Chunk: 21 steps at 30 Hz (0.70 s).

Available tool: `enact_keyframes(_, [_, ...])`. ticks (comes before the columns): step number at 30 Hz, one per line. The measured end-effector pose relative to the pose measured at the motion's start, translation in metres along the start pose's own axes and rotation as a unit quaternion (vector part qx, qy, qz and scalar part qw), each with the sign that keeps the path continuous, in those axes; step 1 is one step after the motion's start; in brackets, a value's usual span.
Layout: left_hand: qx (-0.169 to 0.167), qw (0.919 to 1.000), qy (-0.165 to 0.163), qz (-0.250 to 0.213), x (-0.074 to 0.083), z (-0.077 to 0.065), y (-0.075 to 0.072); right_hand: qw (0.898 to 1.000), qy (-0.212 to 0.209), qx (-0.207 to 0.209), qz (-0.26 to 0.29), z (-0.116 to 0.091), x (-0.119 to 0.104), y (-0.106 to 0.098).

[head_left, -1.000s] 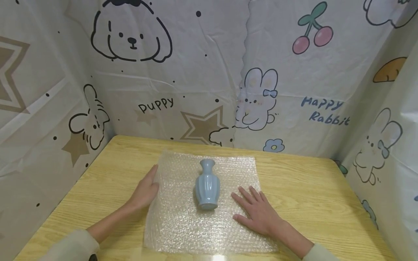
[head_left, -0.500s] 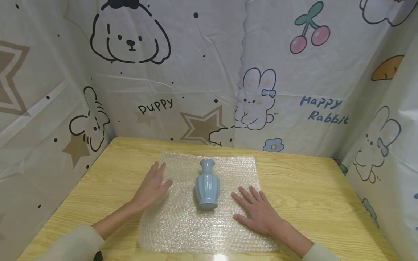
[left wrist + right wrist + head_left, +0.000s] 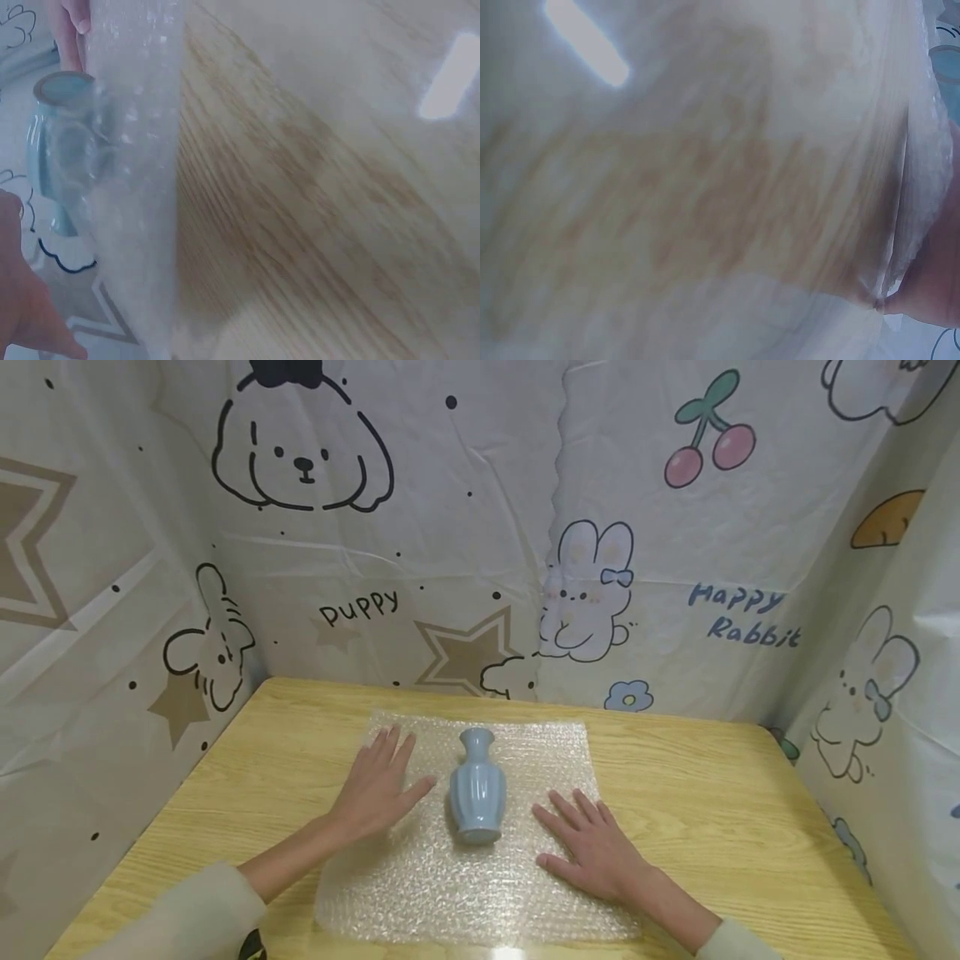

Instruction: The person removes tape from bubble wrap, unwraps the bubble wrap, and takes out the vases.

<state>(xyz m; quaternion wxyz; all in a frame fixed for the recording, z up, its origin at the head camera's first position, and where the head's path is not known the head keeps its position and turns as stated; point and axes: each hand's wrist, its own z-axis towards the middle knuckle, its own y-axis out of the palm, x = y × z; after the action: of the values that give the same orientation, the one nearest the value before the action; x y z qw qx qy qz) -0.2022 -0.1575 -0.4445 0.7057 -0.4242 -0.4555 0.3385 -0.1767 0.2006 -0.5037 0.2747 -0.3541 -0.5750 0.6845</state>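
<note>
A pale blue glazed vase point(image 3: 478, 789) lies on its side on a sheet of bubble wrap point(image 3: 450, 893), its mouth toward the back and its base toward me. Left of the vase, my left hand point(image 3: 375, 789) spreads over the sheet, fingers straight and thumb out toward the vase. My right hand point(image 3: 600, 852) rests flat on the sheet's right part, fingers spread. Neither hand touches the vase. In the left wrist view the vase point(image 3: 41, 154) shows partly behind the bubble wrap point(image 3: 142, 172). The right wrist view catches my right hand point(image 3: 934, 259) at its edge.
The sheet lies on a yellow wood-grain table point(image 3: 712, 810). White curtains point(image 3: 465, 543) printed with cartoon animals stand along the back and both sides. A small dark object point(image 3: 252, 946) shows at the left sleeve point(image 3: 195, 910).
My left hand has let go of the sheet's left edge, opened its fingers and moved right over the sheet toward the vase. The sheet's left side has spread flatter. My right hand stays put.
</note>
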Motion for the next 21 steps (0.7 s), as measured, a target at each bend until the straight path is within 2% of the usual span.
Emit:
enact_keyframes(13, [-0.039,0.9989,0.016,-0.022,0.029,0.014,0.009,1.0,-0.001,0.004,0.001,0.0,0.0,0.001])
enact_keyframes(21, [-0.09,0.9928,-0.02,-0.077,0.042,0.019,0.016,1.0,-0.001,0.007,-0.001,0.0,0.0,0.0])
